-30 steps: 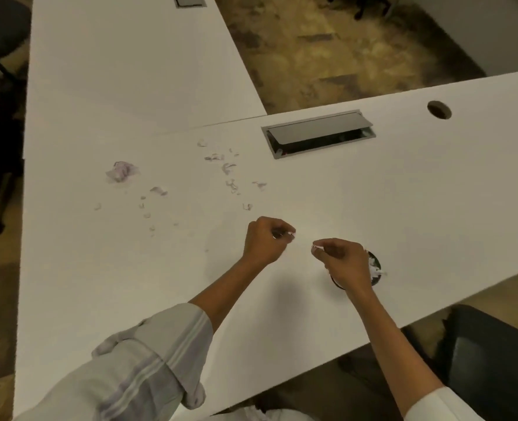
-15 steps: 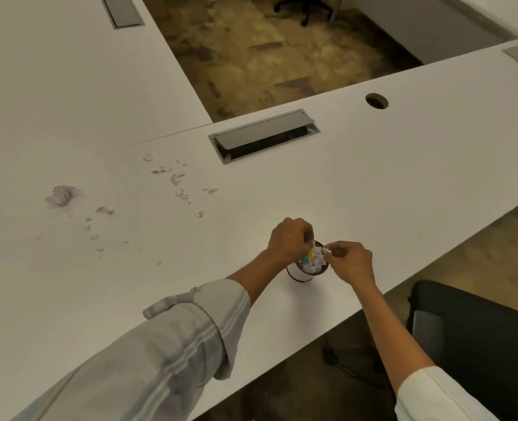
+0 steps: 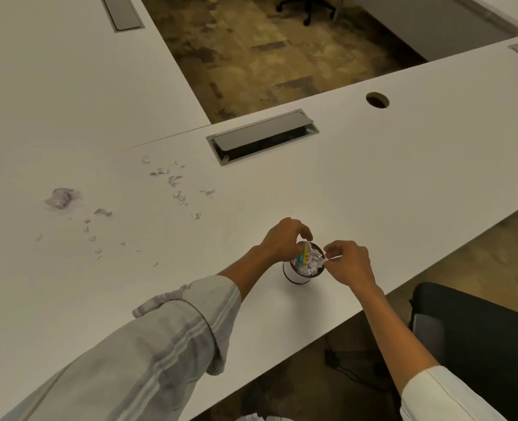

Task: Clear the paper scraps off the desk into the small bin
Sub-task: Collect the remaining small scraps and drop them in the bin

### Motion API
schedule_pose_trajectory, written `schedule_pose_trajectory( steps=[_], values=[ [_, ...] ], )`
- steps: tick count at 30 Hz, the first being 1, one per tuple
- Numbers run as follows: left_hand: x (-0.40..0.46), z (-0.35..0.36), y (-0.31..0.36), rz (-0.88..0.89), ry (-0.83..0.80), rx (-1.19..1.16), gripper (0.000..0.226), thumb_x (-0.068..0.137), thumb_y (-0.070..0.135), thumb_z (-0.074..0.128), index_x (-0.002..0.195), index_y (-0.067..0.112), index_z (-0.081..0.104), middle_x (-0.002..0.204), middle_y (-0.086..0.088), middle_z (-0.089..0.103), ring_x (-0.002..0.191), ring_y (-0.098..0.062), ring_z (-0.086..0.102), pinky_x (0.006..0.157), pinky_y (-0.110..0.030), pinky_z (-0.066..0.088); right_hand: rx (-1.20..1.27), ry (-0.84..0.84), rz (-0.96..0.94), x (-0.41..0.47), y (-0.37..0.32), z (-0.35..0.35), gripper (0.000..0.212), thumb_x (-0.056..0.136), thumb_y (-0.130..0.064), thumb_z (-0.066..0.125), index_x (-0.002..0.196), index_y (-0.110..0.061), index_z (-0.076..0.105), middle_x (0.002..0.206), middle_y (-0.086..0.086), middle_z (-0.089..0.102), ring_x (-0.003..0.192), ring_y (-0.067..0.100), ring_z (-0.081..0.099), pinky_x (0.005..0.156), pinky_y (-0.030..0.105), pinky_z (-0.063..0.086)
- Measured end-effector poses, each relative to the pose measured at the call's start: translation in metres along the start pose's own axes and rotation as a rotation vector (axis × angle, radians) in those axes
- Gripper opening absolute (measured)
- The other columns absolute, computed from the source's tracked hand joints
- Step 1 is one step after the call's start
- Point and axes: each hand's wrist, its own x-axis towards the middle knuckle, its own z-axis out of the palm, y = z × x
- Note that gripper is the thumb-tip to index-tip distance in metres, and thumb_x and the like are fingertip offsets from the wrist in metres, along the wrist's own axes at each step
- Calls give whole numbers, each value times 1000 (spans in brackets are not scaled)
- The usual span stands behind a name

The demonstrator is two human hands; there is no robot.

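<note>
Dim warm overhead light, soft shadows, slight blur, wide-angle bending at edges.

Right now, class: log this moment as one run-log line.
stage: dropping scraps | left hand: over small bin | right hand: pinching paper scrap at rim | bin: nearly full | loose scraps: on desk

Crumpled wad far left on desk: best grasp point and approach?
Probably take the crumpled wad across its raised middle, pinching from straight above. It sits as a loose lump on the flat desk, with no edge to slide under, and bare desk all round leaves room for fingers on either side.
</note>
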Motion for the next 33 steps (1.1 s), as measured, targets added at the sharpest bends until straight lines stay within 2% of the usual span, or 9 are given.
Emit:
schedule_pose_trajectory(
  steps=[2, 5, 10, 14, 16, 20, 24, 28, 33],
  values=[
    [-3, -7, -6, -7, 36, -22, 23, 88, 13, 61, 110, 16, 68, 114, -2, 65, 104, -20, 54, 86, -32, 45, 8, 42, -29, 1, -7, -3, 28, 72, -9, 74, 98, -18, 71, 89, -3, 72, 72, 12, 67, 71, 27, 56],
    [-11, -20, -20, -35, 113, -71, 24, 87, 11, 60, 109, 15, 67, 111, -3, 66, 99, -21, 58, 85, -32, 48, 80, 120, -169, 2, -28, -3, 24, 74, -8, 73, 96, -19, 70, 87, -4, 72, 72, 11, 67, 69, 25, 55],
    [-40, -44, -58, -120, 283, -147, 22, 85, 13, 62, 107, 17, 66, 108, -3, 65, 92, -19, 60, 83, -37, 52, 247, 134, -341, 7, -82, 16, 23, 72, -4, 68, 92, -16, 71, 82, -5, 71, 74, 6, 68, 70, 17, 53],
    [-75, -65, -104, -237, 377, -157, 23, 85, 15, 63, 108, 19, 65, 112, -2, 61, 95, -19, 59, 85, -36, 51, 287, 67, -395, 16, -125, 48, 23, 72, -3, 68, 92, -15, 71, 80, -4, 71, 72, 3, 67, 67, 10, 52],
    [-94, -79, -129, -293, 411, -151, 23, 85, 15, 64, 108, 18, 65, 114, -2, 60, 98, -20, 58, 87, -35, 50, 283, 13, -414, 21, -144, 66, 24, 72, -4, 69, 94, -14, 71, 81, -2, 71, 71, 4, 67, 67, 12, 54],
    [-128, -109, -175, -411, 498, -148, 24, 84, 14, 66, 108, 17, 65, 116, -2, 59, 102, -21, 57, 89, -38, 50, 245, -99, -433, 33, -180, 101, 38, 74, -10, 75, 110, -14, 64, 90, 0, 70, 78, 11, 68, 65, 8, 46],
    [-153, -136, -213, -500, 577, -155, 25, 83, 15, 67, 108, 17, 64, 118, -4, 58, 110, -23, 54, 93, -40, 49, 179, -164, -464, 46, -220, 138, 49, 76, -22, 79, 119, -16, 58, 98, -3, 65, 87, 12, 63, 74, 18, 45],
    [-169, -164, -248, -569, 623, -130, 29, 83, 16, 68, 112, 14, 62, 122, -7, 56, 119, -27, 48, 96, -38, 45, 60, -195, -559, 68, -262, 172, 50, 77, -25, 77, 121, -12, 58, 110, 4, 66, 97, 17, 62, 80, 25, 48],
    [-176, -203, -296, -670, 662, -66, 44, 79, 24, 72, 119, 14, 58, 128, -8, 52, 126, -28, 41, 95, -39, 44, -126, -243, -681, 106, -312, 213, 52, 83, -30, 71, 129, -11, 55, 128, 8, 61, 118, 24, 56, 99, 34, 45]
  ],
)
